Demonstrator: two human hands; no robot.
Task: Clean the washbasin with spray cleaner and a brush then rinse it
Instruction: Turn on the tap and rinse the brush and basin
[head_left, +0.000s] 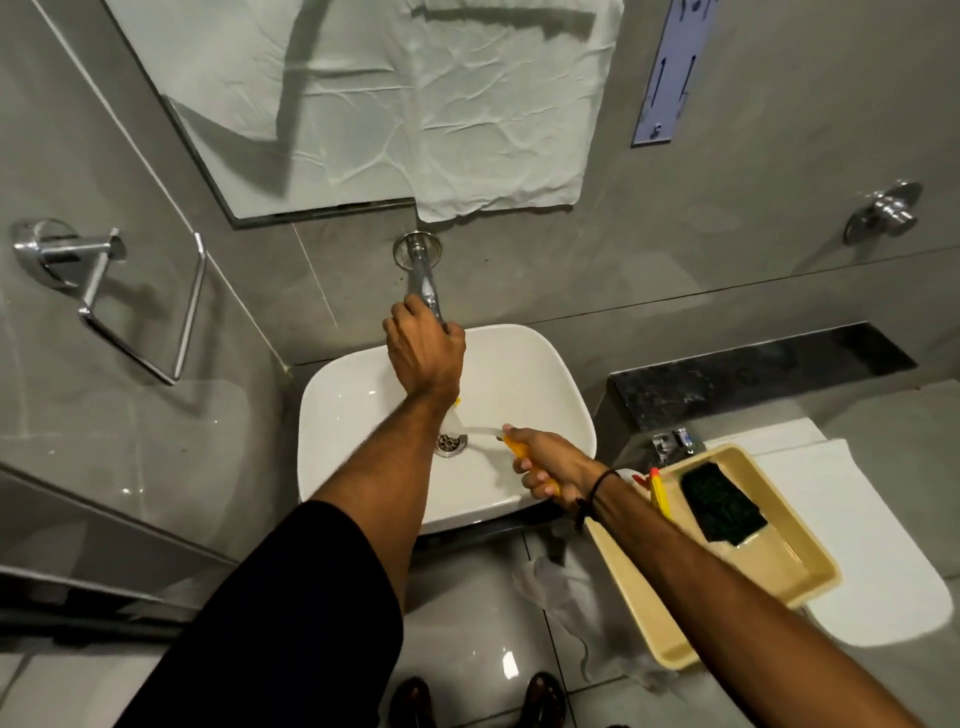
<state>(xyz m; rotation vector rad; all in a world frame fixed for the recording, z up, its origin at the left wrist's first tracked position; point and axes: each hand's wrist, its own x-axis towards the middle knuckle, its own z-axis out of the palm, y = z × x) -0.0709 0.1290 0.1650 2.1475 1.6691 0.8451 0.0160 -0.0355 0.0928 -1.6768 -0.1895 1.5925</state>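
Note:
A white washbasin (540, 374) sits against the grey tiled wall, its metal drain (450, 443) near the middle. Above it a chrome tap (422, 275) juts from the wall. My left hand (423, 353) is closed around the tap's outer end. My right hand (545, 462) grips the yellow handle of a brush (485, 430), whose white head lies in the bowl beside the drain, partly hidden behind my left forearm. A yellow spray bottle (658, 491) lies in a beige tray at the right.
The beige tray (779, 587) rests on a closed white toilet lid (883, 561) and also holds a dark green scouring pad (722, 501). A chrome towel ring (104, 291) hangs on the left wall. Crumpled plastic (566, 587) lies on the floor beneath the basin.

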